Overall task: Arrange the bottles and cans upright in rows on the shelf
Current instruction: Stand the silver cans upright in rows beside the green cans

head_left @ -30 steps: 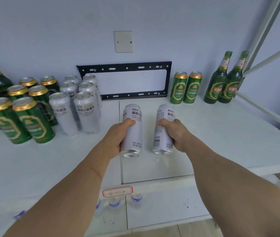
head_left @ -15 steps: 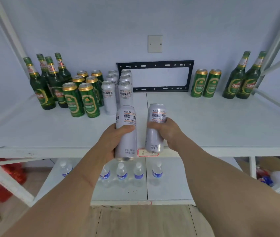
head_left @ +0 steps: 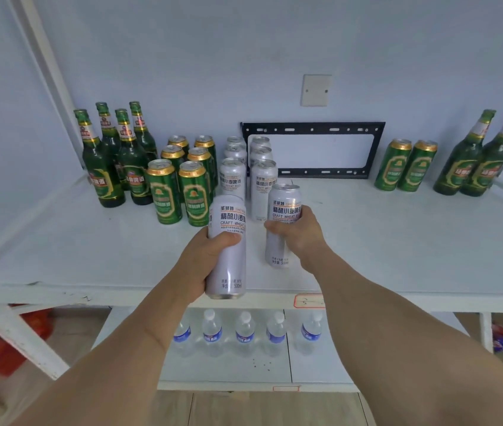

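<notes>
Head view, shelf (head_left: 397, 247): a white board runs the full width in front of you, with a blue wall behind it.
Far-left bottles (head_left: 114, 155): four green glass bottles stand upright in two short rows at the left end of the shelf.
Green cans, left group (head_left: 182, 179): six gold-topped cans stand upright in two columns, just right of those bottles.
Silver cans, shelved (head_left: 248, 167): two columns stand upright beside the green cans, in front of the left end of a black wall bracket (head_left: 314, 129).
Left arm: your forearm reaches up from the lower left, wrist straight.
Left hand (head_left: 204, 265): your fingers and thumb are curled round the middle of the left silver can (head_left: 228, 241). You hold it upright with its base above the front edge of the shelf, clear of the board.
Right arm: your forearm reaches in from the lower right, at a steeper angle.
Right hand (head_left: 299, 235): your fingers wrap the right silver can (head_left: 284, 222) at mid-height. You hold it upright, further in over the shelf, just in front of the shelved silver columns. Whether its base touches the board cannot be told.
Green cans, right pair (head_left: 407, 167): two stand upright near the wall.
Right bottles (head_left: 480, 161): two green bottles stand upright at the right end.
Lower shelf: five clear water bottles (head_left: 244, 333) stand in a row.
</notes>
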